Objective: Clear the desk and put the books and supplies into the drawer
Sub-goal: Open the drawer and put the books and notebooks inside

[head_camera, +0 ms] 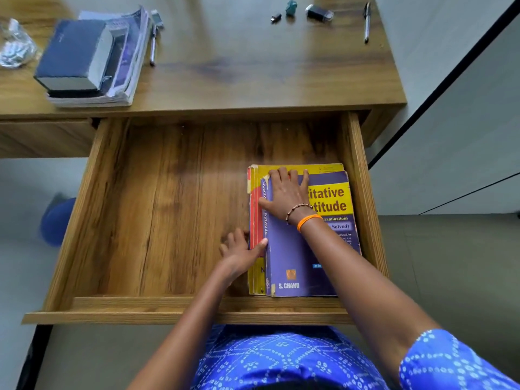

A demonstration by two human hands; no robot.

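Both hands are inside the open drawer [84,220]. The right hand [287,197] lies flat, with fingers spread, on the cover of the purple book [298,257]; it presses and does not grip. The left hand [239,253] is open too, its thumb touching the spine side of this pile, at about 9 o'clock from the book. Under the purple book I see a yellow and red book [254,209], so at least two books are already put in, at the 3 o'clock side of the drawer.

On the desk [253,80] much is left. At 11 o'clock is a stack of books [90,57], with a pen [152,49] just beside it. At 1 o'clock lie a second pen [367,22], a dark small case [319,12], a teal piece [291,7] and a tiny black piece [276,17]. I judge the task is less than half done.
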